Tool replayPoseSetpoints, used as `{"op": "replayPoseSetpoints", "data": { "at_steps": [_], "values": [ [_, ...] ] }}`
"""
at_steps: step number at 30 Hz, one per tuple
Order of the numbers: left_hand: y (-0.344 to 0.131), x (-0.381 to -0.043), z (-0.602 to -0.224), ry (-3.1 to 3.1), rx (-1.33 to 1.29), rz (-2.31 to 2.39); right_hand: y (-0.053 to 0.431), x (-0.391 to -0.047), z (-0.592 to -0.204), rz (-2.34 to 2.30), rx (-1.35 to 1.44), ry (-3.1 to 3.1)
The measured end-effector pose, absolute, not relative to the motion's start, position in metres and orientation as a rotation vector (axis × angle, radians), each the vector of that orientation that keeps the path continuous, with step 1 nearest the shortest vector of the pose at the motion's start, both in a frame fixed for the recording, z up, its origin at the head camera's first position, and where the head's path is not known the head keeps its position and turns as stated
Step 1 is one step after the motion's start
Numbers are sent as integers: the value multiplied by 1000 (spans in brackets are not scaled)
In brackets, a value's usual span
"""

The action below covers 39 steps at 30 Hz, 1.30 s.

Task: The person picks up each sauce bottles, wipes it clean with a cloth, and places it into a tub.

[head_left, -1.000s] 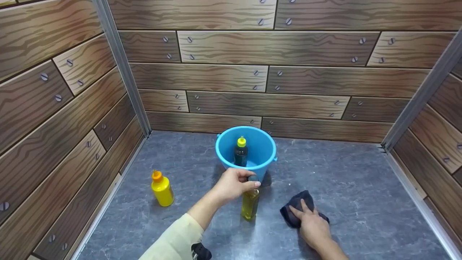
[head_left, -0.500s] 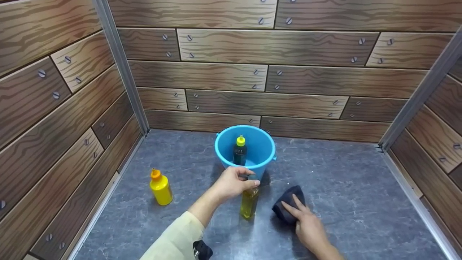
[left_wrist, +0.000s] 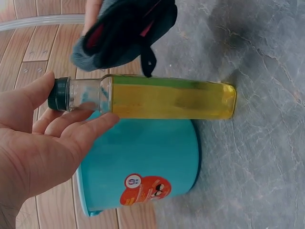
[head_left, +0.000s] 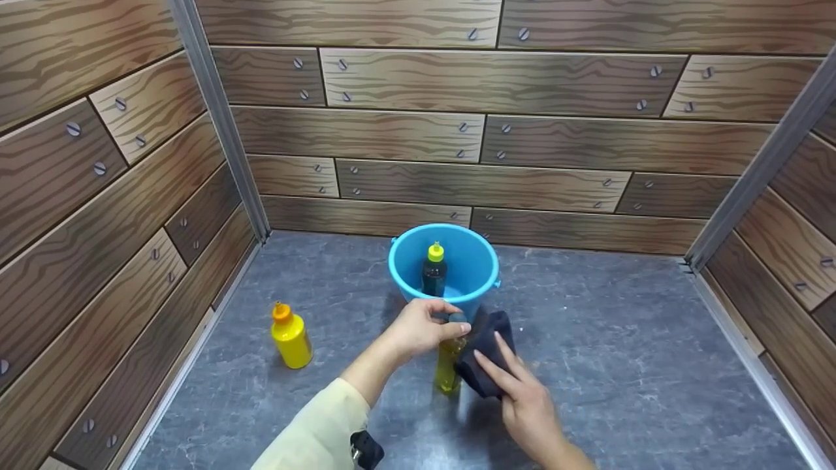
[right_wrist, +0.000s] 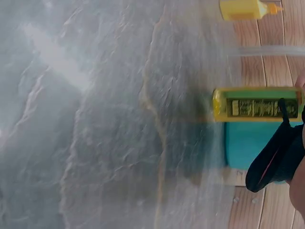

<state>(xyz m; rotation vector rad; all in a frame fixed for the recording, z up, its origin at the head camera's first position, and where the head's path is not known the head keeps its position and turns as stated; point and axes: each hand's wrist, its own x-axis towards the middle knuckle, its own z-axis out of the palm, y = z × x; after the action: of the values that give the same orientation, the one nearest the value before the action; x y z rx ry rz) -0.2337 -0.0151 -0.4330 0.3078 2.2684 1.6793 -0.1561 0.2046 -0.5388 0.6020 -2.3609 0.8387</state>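
Note:
In the head view, a clear bottle of yellow liquid (head_left: 447,373) stands upright on the grey surface; its dark green cap (left_wrist: 58,94) is plain in the left wrist view. My left hand (head_left: 418,328) holds it at the top, thumb against the cap and fingers by the neck. Raised off the surface, a dark cloth (head_left: 486,359) is gripped by my right hand (head_left: 528,408), right beside the bottle. A small loop hangs from the cloth, and pink shows in its folds. The right thumb is hidden in the head view. A label (right_wrist: 255,108) faces the right wrist camera.
Just behind the bottle stands a blue bucket (head_left: 480,261) containing a dark bottle (head_left: 434,277) with a yellow cap. A yellow squeeze bottle (head_left: 292,343) with an orange nozzle stands to the left. Wood-patterned walls (head_left: 405,85) enclose the back and both sides.
My right hand has carried the cloth up off the surface and leftward to the bottle. My left hand keeps its hold at the bottle's top.

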Motion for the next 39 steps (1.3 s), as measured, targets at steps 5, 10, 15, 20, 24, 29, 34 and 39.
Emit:
{"op": "replayPoseSetpoints", "data": {
  "at_steps": [5,10,15,20,24,29,34,39],
  "values": [
    [-15,-236,-432,2266,292,1669,195,-162,-536,824,672,-2341],
    [-14,-238,-431,2241,283,1662,188,-165,-538,795,690,-2355],
    [-15,-237,-430,2193,271,1678,182,-168,-540,745,716,-2364],
    [-16,-238,-429,2162,254,1684,178,-170,-542,664,724,-2384],
    [-15,-239,-428,2165,247,1681,177,-172,-545,624,727,-2368],
    [-14,-240,-428,2171,248,1680,178,-175,-552,649,738,-2342],
    [-15,-240,-429,2170,234,1675,177,-178,-561,683,764,-2314],
    [-16,-241,-430,2186,238,1666,176,-179,-569,676,760,-2299]
  ]
}}
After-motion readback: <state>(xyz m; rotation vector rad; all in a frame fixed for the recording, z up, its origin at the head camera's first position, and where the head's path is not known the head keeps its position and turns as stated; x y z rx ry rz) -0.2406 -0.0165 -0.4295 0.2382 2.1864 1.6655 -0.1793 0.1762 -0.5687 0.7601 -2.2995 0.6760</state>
